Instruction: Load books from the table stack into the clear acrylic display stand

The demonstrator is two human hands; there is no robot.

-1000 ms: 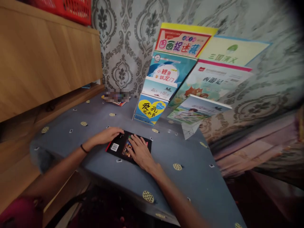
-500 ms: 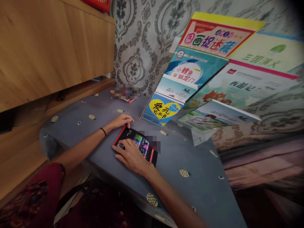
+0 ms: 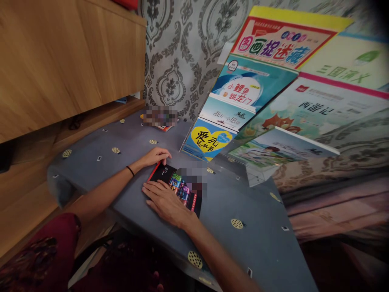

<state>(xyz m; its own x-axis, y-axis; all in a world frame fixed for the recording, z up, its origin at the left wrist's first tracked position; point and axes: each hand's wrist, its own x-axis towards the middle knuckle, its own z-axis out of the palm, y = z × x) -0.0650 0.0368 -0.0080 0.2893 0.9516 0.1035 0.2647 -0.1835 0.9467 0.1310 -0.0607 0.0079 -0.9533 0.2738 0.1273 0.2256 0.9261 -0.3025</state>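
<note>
I find a wooden cabinet left of the blue tablecloth; a clear rack beyond bears several books. The black book lies on the cloth, the right hand flat across it, fingers extended; the left hand curls at its far corner, grip indeterminable.

Damask-patterned wallpaper meets a wooden cabinet beside a blue-grey clothed table

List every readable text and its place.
"图画捉迷藏": red book
"小鲤鱼跳龙门": teal book
"我…": pale book, rest blurred
"爱死这本书": yellow heart
"三国演义": cream book
"西游记": pink-edged book
Too small or blurred: black book, landscape book, other print.
</note>
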